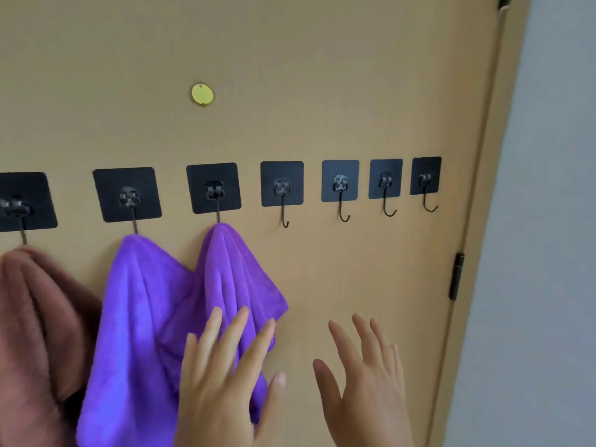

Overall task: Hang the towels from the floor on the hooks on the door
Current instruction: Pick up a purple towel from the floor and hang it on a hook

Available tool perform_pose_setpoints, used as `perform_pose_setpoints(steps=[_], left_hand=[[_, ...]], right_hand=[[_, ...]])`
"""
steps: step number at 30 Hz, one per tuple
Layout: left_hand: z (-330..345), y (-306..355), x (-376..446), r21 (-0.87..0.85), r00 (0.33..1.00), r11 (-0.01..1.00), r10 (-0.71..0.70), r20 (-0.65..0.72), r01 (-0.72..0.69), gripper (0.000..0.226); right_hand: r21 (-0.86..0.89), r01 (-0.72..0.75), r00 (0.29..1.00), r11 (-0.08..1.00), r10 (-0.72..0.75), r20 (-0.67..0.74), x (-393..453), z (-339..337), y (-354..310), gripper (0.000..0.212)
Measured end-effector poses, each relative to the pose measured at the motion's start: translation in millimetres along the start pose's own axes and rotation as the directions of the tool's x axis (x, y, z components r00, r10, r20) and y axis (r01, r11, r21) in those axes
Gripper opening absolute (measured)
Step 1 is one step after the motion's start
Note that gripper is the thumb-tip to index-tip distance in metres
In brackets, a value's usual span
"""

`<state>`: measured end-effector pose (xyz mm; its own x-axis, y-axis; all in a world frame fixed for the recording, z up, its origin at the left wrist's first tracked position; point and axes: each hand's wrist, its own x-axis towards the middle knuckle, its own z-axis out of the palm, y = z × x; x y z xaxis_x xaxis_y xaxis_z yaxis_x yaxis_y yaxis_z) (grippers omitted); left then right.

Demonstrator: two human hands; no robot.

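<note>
A tan door (322, 91) carries a row of black adhesive hooks. A brown towel (35, 317) hangs from the leftmost hook (19, 204). One purple towel (135, 317) hangs on the second hook (129, 196), and another purple towel (232, 272) on the third hook (214, 188). Several hooks to the right are bare, the nearest (283, 188) just right of the purple towels. My left hand (225, 375) is open with fingers spread, in front of the lower part of the third towel. My right hand (364, 382) is open and empty in front of bare door.
A round yellow peephole cover (202, 95) sits above the hooks. The door's right edge has a black hinge (456, 277), and a grey wall (548, 221) lies beyond it. The floor is out of view.
</note>
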<state>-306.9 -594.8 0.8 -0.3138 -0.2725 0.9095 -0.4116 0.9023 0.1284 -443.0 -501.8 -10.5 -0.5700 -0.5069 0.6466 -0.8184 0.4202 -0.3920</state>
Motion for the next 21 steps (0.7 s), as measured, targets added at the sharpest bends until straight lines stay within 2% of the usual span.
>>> perform_pose_setpoints(steps=[5,11,16,19,21], left_hand=[[21.5,17.0,11.6,-0.278,0.995,0.958,0.086,0.043,-0.071,0.049],[29.3,53.6,3.4,-0.566,0.972,0.82,0.195,0.129,-0.089,0.059],[14.1,122.4,-14.9,-0.719,0.899,0.691,0.359,0.251,-0.076,0.067],[-9.2,173.4,-24.1,-0.812,0.837,0.579,0.478,0.266,-0.072,0.068],[-28.1,206.7,-28.3,-0.856,0.798,0.511,0.547,0.253,-0.079,0.07]], right_hand=[[-0.159,-0.135,0.982,0.978,0.11,-0.153,-21.5,-27.7,13.3,0.057],[-0.3,-0.382,0.918,0.874,0.321,-0.232,-75.0,-80.0,19.3,0.059],[-0.415,-0.542,0.832,0.731,0.398,-0.386,-130.4,-142.8,14.1,0.058],[-0.464,-0.643,0.764,0.609,0.464,-0.449,-166.8,-192.6,10.5,0.059],[-0.465,-0.688,0.721,0.557,0.452,-0.526,-192.9,-226.1,7.3,0.058]])
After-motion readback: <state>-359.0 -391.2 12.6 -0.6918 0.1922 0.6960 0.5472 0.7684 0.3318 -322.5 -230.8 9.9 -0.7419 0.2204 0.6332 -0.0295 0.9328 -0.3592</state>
